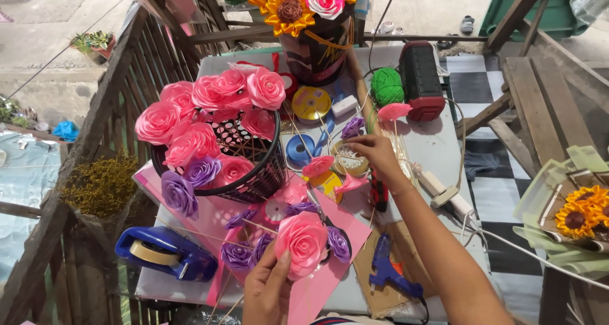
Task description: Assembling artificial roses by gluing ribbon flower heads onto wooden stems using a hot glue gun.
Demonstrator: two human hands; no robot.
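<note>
My left hand (268,291) holds a pink ribbon rose (301,239) on a thin stick, low at the table's front edge, over a pink sheet (346,226). Purple ribbon roses (338,243) lie right beside it. My right hand (375,152) reaches forward to a small round container (348,164) in the middle of the table; its fingers are pinched at the rim, and what they hold is too small to tell. A pink rose on a stick (318,165) lies just left of that hand.
A black mesh basket (261,170) full of pink and purple roses stands at left. A blue tape dispenser (163,252) sits front left, a blue glue gun (388,270) front right. Ribbon spools (311,103), green yarn (387,86), a red-black speaker (421,79) and a flower vase (315,47) stand behind.
</note>
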